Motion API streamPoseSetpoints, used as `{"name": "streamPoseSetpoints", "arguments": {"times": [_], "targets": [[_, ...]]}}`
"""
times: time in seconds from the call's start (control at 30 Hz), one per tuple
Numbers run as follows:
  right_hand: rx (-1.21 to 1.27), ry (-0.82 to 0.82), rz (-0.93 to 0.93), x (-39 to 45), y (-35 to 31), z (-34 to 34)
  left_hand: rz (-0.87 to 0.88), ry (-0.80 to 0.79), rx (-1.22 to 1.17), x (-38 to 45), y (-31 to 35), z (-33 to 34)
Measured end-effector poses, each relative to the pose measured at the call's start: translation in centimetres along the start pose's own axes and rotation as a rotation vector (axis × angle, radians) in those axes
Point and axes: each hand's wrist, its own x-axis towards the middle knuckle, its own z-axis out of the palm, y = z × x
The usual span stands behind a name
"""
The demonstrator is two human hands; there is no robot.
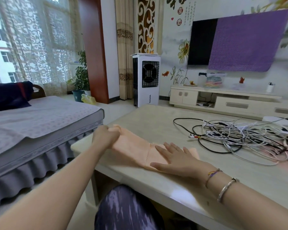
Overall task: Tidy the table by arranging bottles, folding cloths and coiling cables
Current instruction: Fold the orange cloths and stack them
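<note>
Left hand (105,136) pinches soft peach cloth (136,148) (right hand (174,158) flat).

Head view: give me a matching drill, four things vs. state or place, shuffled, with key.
Things:
1. left hand
2. right hand
3. cables
4. peach cloth

States:
A. tangled heap on the table's right side
B. lies flat on the cloth, fingers spread
C. pinches the cloth's far end
D. stretched along the table edge between both hands

Pairs: 1-C, 2-B, 3-A, 4-D
</note>
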Motion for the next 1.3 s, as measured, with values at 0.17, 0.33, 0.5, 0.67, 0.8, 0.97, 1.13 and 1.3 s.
{"name": "streamPoseSetpoints", "arguments": {"times": [0.17,0.33,0.5,0.67,0.8,0.97,1.13,1.3], "targets": [[0.142,0.081,-0.040,-0.2,0.1,-0.1,0.105,-0.154,-0.284,-3.1,7.1,0.0],[0.895,0.613,0.041,-2.2,2.6,-2.4,0.127,-0.325,-0.370,-7.5,10.2,4.6],[1.264,0.344,0.351,-4.9,5.4,-4.6,0.058,-0.605,-0.366,-10.9,10.7,8.4],[1.041,0.241,0.394,-5.1,5.5,-3.5,0.302,-0.474,-0.243,-9.9,9.7,9.6],[0.929,0.326,0.407,-5.1,5.1,-2.3,0.730,-0.386,0.274,-8.5,7.5,10.3],[0.818,0.340,0.362,-6.2,5.3,-1.6,0.776,-0.558,0.657,-9.8,5.0,12.6],[0.548,0.252,0.352,-7.0,5.7,-2.0,0.774,-0.540,0.747,-9.7,4.3,13.2],[0.997,0.252,0.397,-7.1,5.3,-2.6,0.742,-0.514,0.367,-10.5,4.9,12.0]]}}
